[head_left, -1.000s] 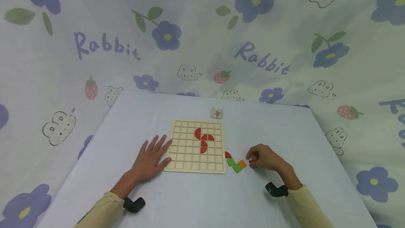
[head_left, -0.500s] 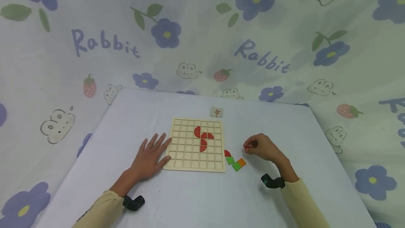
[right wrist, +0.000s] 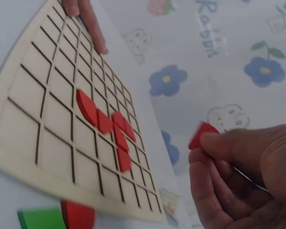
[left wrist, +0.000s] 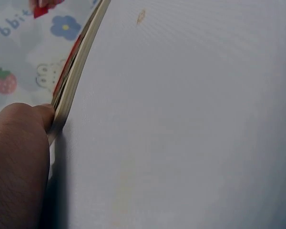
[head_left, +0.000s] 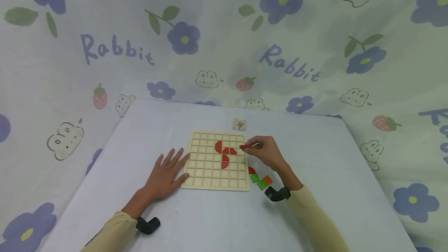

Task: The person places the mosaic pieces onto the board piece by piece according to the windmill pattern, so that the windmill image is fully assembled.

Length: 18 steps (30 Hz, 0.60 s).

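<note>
A square wooden grid board lies on the table, with several red quarter-circle tiles set in its middle cells. My left hand lies with fingers spread, its fingertips and thumb touching the board's left edge. Between thumb and fingers, my right hand pinches a red tile above the board's right edge. In the right wrist view that tile is held up, apart from the board. A loose red tile lies by the board's right side, close to green tiles and an orange tile.
A small pattern card lies behind the board. White cloth covers the table, and a printed curtain hangs behind it. Each wrist wears a black camera, such as the right one.
My right hand has lifted a red tile from beside the orange tile and carried it left and away from me, to above the board's right edge. The left hand has stayed put.
</note>
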### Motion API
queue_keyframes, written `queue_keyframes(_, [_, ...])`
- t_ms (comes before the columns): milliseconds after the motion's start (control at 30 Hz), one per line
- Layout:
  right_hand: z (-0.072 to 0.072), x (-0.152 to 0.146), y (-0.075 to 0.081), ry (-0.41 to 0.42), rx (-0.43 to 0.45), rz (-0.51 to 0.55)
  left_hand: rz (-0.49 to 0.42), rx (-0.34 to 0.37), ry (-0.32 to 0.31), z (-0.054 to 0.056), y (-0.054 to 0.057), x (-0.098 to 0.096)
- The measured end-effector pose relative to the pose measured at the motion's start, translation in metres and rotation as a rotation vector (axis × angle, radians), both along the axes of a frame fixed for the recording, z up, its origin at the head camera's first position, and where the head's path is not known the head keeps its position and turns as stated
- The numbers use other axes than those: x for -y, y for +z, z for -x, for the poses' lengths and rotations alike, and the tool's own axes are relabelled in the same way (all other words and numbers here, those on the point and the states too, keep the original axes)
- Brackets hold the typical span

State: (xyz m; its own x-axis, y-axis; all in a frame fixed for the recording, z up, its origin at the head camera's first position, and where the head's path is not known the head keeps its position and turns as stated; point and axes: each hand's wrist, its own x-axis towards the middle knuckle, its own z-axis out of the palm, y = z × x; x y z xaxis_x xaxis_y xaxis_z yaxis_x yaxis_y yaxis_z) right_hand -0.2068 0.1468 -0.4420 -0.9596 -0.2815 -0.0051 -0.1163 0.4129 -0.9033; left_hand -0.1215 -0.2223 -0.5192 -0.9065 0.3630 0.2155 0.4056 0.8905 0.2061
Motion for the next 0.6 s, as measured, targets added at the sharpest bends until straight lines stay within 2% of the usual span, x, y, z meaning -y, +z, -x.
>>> queue_keyframes(100, [0.004, 0.016, -0.008, 0.011, -0.023, 0.011, 0.000, 0.014, -0.002, 0.001, -0.001, 0.000])
queue_keyframes(200, [0.004, 0.029, -0.014, 0.038, -0.060, -0.023, -0.002, 0.018, -0.006, 0.001, -0.002, 0.000])
queue_keyframes(367, [0.003, 0.044, -0.019, 0.037, -0.063, -0.074, 0.002, 0.026, -0.006, 0.001, -0.004, 0.001])
queue_keyframes(600, [0.004, 0.054, -0.021, 0.057, -0.094, -0.068, -0.004, 0.030, -0.006, 0.001, -0.003, 0.002])
